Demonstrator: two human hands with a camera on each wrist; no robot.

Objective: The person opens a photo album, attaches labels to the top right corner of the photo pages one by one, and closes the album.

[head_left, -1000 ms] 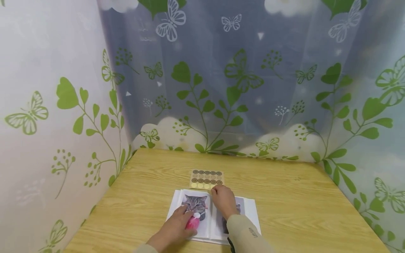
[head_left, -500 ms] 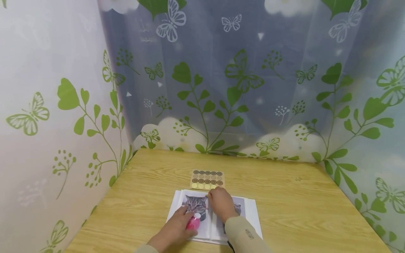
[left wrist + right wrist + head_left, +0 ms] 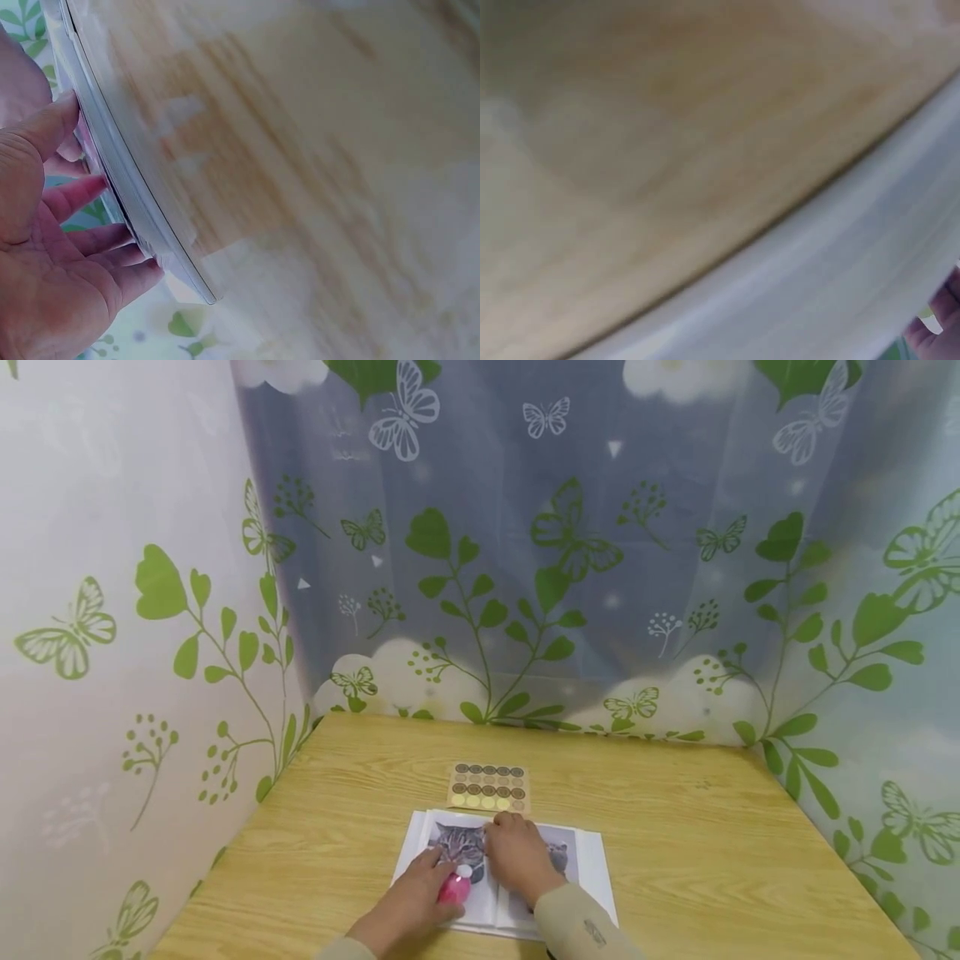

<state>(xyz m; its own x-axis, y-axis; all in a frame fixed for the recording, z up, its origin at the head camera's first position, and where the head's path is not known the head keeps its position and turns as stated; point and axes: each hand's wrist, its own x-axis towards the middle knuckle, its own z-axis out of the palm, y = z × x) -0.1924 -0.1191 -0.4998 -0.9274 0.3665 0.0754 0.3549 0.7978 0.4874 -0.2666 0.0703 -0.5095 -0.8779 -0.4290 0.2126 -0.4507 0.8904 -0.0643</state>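
An open photo album (image 3: 596,872) lies on the table, a cat picture (image 3: 460,839) on its left page and another cat picture (image 3: 558,852) on the right. My left hand (image 3: 420,889) rests on the left page, fingers spread beside a pink shape in the picture. In the left wrist view its fingertips touch the album's edge (image 3: 142,202). Curled over the top of the inner fold, my right hand (image 3: 521,856) reaches the left picture's upper right corner. A small pale yellow sticker (image 3: 932,322) shows between its fingers in the right wrist view.
Just behind the album lies a tan sheet of round stickers (image 3: 487,787), with yellow ones in its front row and a bare spot at that row's right end. The wood-grain table (image 3: 675,827) meets a leaf-patterned curtain (image 3: 480,610) at the back and sides.
My right hand has moved a little left and toward me, from the sticker sheet's front edge onto the left page's upper right corner. My left hand stays where it was.
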